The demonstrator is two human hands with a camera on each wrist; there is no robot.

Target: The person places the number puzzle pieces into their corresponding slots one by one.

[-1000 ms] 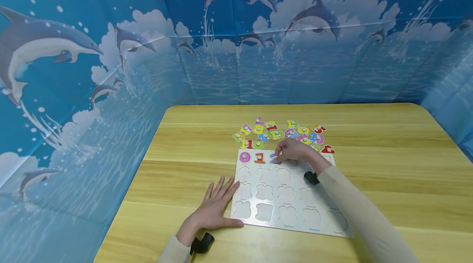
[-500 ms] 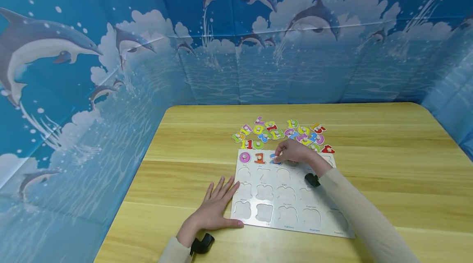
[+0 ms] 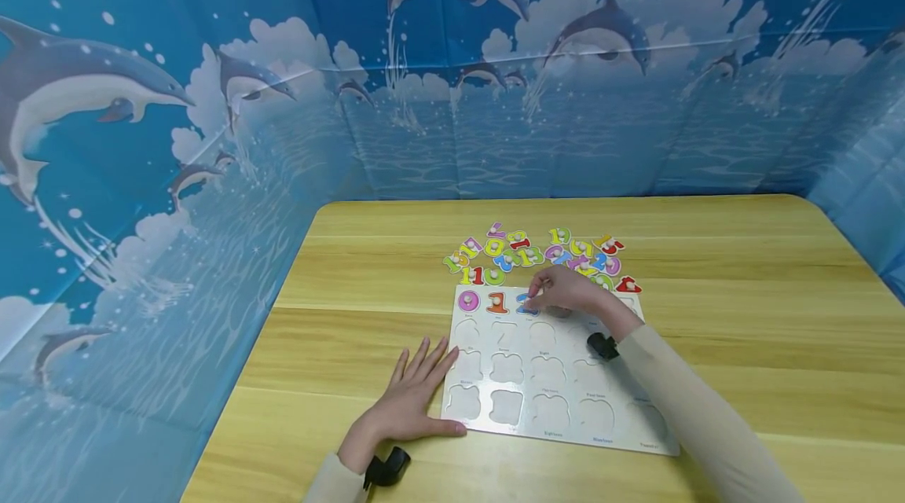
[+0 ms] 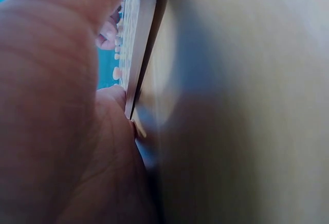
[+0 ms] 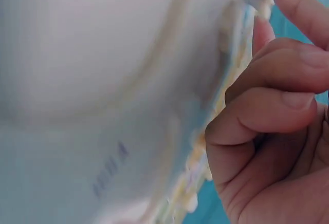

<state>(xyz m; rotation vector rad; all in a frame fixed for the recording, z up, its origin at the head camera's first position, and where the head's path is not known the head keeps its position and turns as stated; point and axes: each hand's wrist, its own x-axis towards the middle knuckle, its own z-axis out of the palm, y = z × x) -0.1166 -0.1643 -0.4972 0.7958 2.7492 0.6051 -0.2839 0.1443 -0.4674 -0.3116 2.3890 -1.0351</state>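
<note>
A white number puzzle board [image 3: 526, 426] with cut-out recesses lies on the table. The purple 0 piece [image 3: 468, 300] and the orange 1 piece [image 3: 497, 302] sit in its top row. Beside them is a blue 2 piece [image 3: 523, 300] at the third recess, partly covered by my right hand [image 3: 566, 291], whose thumb and index finger pinch its knob. In the right wrist view the other fingers [image 5: 272, 106] are curled. My left hand [image 3: 410, 401] is spread flat at the board's lower left, fingertips at the left edge and thumb along the front edge.
Beyond the board lies a loose pile of colourful number pieces, among them a green-yellow 13 [image 3: 529, 255] and a red 4 [image 3: 628, 285]. The wooden table [image 3: 339, 314] meets a blue dolphin-print curtain [image 3: 424, 141] at the back and left.
The right wrist has shifted very slightly to the right, while its fingertips stay at the blue 2 piece. The left hand and the board have not moved.
</note>
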